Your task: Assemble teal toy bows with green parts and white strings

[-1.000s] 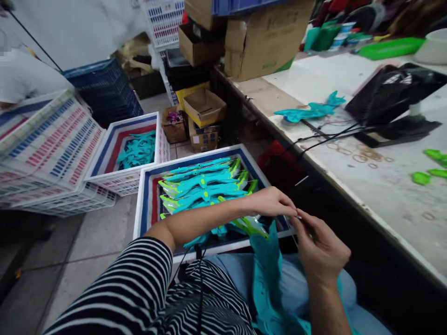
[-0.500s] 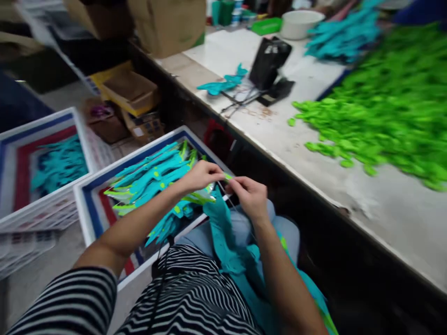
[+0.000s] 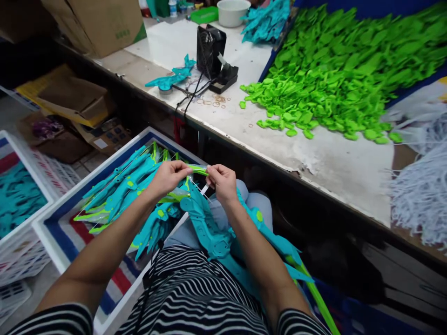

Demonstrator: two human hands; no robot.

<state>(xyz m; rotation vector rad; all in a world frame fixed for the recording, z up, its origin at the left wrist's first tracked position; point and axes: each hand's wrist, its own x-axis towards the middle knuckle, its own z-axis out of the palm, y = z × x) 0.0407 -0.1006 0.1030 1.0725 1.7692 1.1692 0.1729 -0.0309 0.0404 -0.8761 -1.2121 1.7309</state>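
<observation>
Between my two hands runs a short bright green strip [image 3: 198,170] with a clear, shiny film on it. My left hand [image 3: 170,177] pinches one end between thumb and fingers. The other end is pinched by my right hand [image 3: 222,184]. Just below hang a thin white string and a small white tab [image 3: 205,189]. Across my lap lies a teal plastic toy bow [image 3: 219,244], partly hidden by my right forearm. Left of my lap, a white crate [image 3: 63,253] holds several similar teal and green bows [image 3: 127,184].
On the bench [image 3: 335,172] at the right lies a large heap of green plastic pieces [image 3: 335,83]. A small black fan [image 3: 210,51], a teal piece [image 3: 174,77] and rubber bands stand further back. White strings [image 3: 422,186] lie far right. Another crate [image 3: 49,195] stands left.
The view has swung right, showing more of the bench. My hands are slightly farther apart, and more of the green strip shows between them. Both still pinch it.
</observation>
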